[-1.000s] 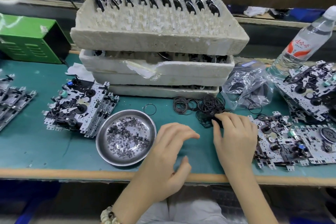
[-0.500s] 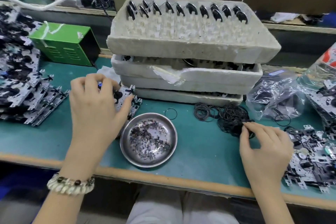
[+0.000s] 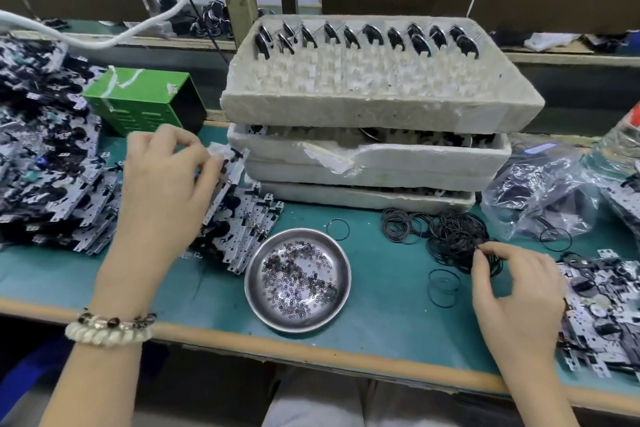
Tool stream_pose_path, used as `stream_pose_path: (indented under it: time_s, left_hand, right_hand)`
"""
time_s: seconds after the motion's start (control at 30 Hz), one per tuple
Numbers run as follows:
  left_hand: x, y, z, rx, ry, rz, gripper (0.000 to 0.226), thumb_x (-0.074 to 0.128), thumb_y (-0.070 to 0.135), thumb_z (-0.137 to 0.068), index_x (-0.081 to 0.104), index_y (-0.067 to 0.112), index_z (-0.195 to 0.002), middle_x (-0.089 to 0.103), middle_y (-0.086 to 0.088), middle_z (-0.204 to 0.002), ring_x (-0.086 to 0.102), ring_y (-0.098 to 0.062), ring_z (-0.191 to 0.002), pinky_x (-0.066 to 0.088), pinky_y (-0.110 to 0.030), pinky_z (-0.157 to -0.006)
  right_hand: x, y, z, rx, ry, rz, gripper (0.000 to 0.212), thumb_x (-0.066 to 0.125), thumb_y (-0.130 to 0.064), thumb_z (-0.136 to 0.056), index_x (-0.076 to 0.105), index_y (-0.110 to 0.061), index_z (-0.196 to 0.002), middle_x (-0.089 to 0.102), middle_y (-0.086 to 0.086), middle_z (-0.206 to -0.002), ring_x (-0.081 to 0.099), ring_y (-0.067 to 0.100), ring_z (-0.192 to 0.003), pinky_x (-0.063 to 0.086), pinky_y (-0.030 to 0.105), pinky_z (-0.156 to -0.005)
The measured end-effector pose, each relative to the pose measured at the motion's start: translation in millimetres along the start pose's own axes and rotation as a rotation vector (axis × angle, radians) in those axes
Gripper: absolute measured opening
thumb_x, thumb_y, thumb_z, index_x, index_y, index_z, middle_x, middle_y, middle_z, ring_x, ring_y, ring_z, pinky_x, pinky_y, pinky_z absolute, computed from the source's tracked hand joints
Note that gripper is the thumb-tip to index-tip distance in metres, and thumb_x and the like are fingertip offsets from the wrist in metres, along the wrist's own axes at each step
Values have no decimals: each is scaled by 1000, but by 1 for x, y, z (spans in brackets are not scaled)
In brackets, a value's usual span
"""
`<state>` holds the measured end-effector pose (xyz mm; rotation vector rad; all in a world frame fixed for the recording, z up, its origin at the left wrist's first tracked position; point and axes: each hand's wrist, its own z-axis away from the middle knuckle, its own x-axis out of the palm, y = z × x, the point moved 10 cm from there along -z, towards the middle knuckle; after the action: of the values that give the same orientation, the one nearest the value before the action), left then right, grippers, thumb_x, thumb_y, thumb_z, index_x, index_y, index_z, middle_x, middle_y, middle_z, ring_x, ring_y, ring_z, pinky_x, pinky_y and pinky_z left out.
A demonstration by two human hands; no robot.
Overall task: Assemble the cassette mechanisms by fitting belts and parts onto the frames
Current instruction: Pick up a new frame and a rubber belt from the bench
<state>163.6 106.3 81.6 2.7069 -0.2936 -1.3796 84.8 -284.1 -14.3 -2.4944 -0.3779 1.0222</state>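
My left hand (image 3: 162, 184) grips the top cassette frame (image 3: 230, 184) of a small stack (image 3: 242, 229) and tilts it up on its edge. My right hand (image 3: 516, 295) pinches a thin black belt (image 3: 490, 262) at the near edge of the belt pile (image 3: 450, 236) on the green mat. A loose belt ring (image 3: 444, 288) lies just left of that hand. More assembled frames (image 3: 602, 315) lie at the far right.
A steel dish (image 3: 298, 279) of small washers sits between my hands. Stacked foam trays (image 3: 367, 121) with flywheels stand behind. A green box (image 3: 145, 100) and a big heap of frames (image 3: 45, 156) fill the left. A plastic bag (image 3: 543, 191) lies at right.
My left hand crossed from the table's middle to the frame stack and lifted the top frame's edge. My right hand stayed at the belt pile, pinching a belt. The view shifted left.
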Motion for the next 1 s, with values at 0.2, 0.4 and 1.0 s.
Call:
stream_pose_path:
  time_s: [0.2,0.4,1.0]
  left_hand:
    - [-32,-27,-13,-164,-25,223,34,56,26,-101,67,11,-73,58,-15,-106,46,-36,-115,28,-37,-97]
    - [-45,35,1,-137,-114,448,33,55,43,-97,54,34,-65,55,4,-93,45,-24,-105,29,-31,-87]
    - [112,167,105,-536,-601,1076,39,44,34,-105,47,22,-68,51,20,-63,46,6,-63,36,-11,-62]
  right_hand:
    - [-4,5,0,23,31,-48,20,54,-22,-93,64,-6,-90,65,5,-84,55,26,-82,41,45,-80]
    - [-3,7,1,90,3,-126,22,45,-25,-96,57,-7,-95,56,-2,-86,53,27,-81,41,42,-77]
    - [-5,3,4,99,-42,117,16,41,-20,-96,53,-11,-93,45,-5,-49,33,17,-38,14,15,-44]
